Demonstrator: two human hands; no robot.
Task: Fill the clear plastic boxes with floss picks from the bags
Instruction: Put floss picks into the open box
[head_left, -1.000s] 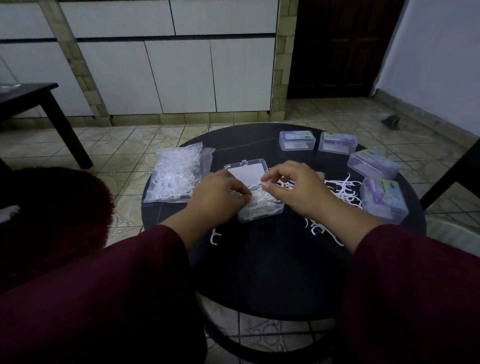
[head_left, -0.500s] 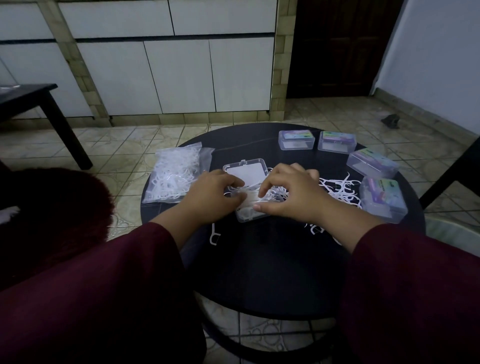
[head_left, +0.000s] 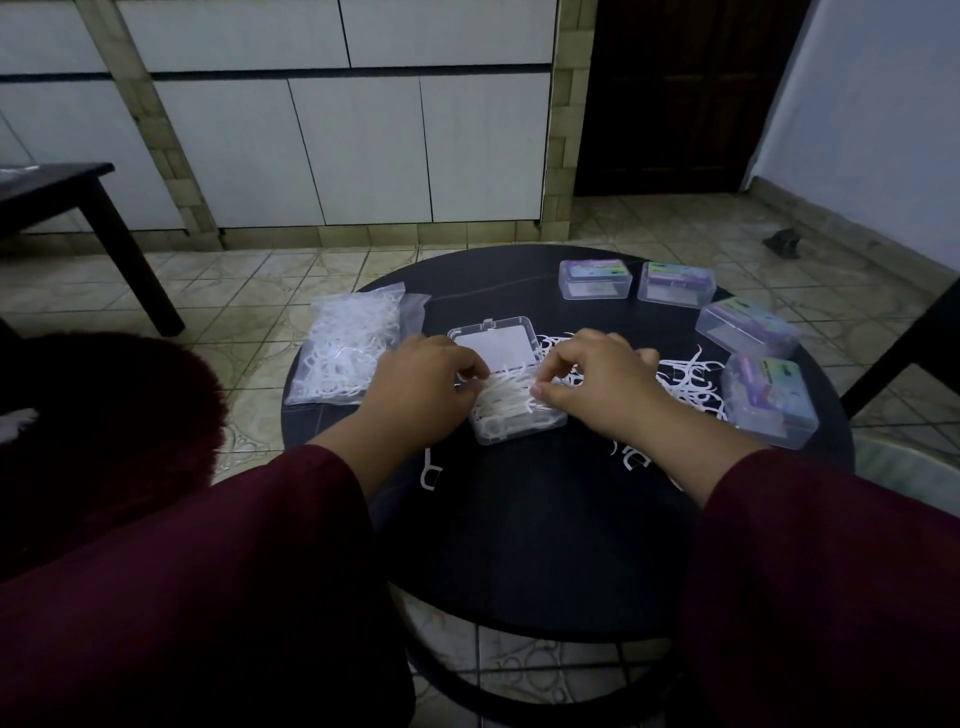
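An open clear plastic box (head_left: 519, 426) lies mid-table, its lid (head_left: 493, 344) flipped back, white floss picks (head_left: 506, 402) heaped inside. My left hand (head_left: 421, 384) curls its fingers over the picks at the box's left side. My right hand (head_left: 597, 384) pinches picks at the box's right side. Loose floss picks (head_left: 691, 382) are scattered on the table behind my right hand. A clear bag of floss picks (head_left: 348, 348) lies at the left.
Several closed clear boxes with coloured labels stand along the right rim of the round black table (head_left: 545, 545), among them one at the back (head_left: 595, 280) and one at the right (head_left: 771, 402). A single pick (head_left: 430, 475) lies near my left wrist. A dark table (head_left: 62, 192) stands far left.
Both hands have stayed at the open box, shifting slightly as they press and arrange the picks inside it. My right thumb has drawn back toward the box's right edge.
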